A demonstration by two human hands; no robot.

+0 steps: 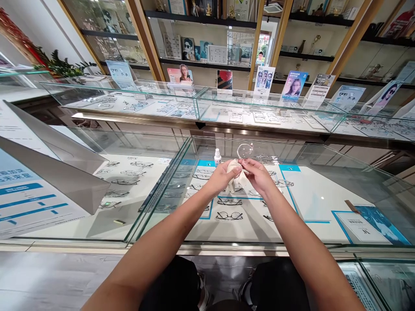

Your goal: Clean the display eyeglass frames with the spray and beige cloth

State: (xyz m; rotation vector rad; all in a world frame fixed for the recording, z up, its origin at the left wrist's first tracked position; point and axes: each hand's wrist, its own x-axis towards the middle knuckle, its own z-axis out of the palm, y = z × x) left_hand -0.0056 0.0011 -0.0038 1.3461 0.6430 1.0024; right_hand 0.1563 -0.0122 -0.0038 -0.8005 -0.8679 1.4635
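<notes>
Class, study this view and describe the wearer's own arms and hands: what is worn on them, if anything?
The left forearm and right forearm are bare, with no sleeve in view. Neither wrist shows a watch or bracelet. The left hand and right hand are ungloved. Any small ring would be hard to make out.

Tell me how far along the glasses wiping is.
Looks done: the cloth is out and gathered in the left hand; the bottle stands upright. In hand: round glasses, apparently held by the right hand. Left, probably: finish wiping, then put down glasses and cloth, both off the counter. Lens cleanliness: cannot tell.
</notes>
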